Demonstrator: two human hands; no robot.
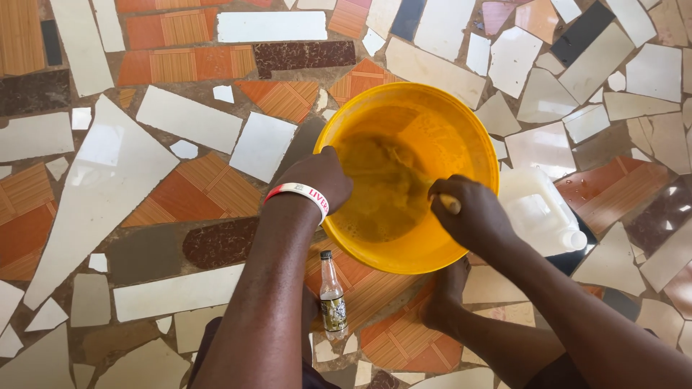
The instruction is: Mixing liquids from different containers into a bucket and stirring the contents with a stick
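Item: round yellow plastic basin (461, 122), sitting on the broken-tile mosaic floor (144, 173), holding thick yellow-brown batter (382, 194). I am gripping its near rim with my left hand (317, 184), fingers curled over the edge. I am clamping my right hand (472, 216) around a pale wooden stirring stick (450, 204). Nearby: small clear glass bottle (332, 295), white plastic jerrycan (540, 212).

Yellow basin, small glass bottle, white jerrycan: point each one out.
yellow basin (461, 119): head view, on its far inner wall.
small glass bottle (332, 302): head view, on its labelled body.
white jerrycan (537, 212): head view, on its flat upper side.
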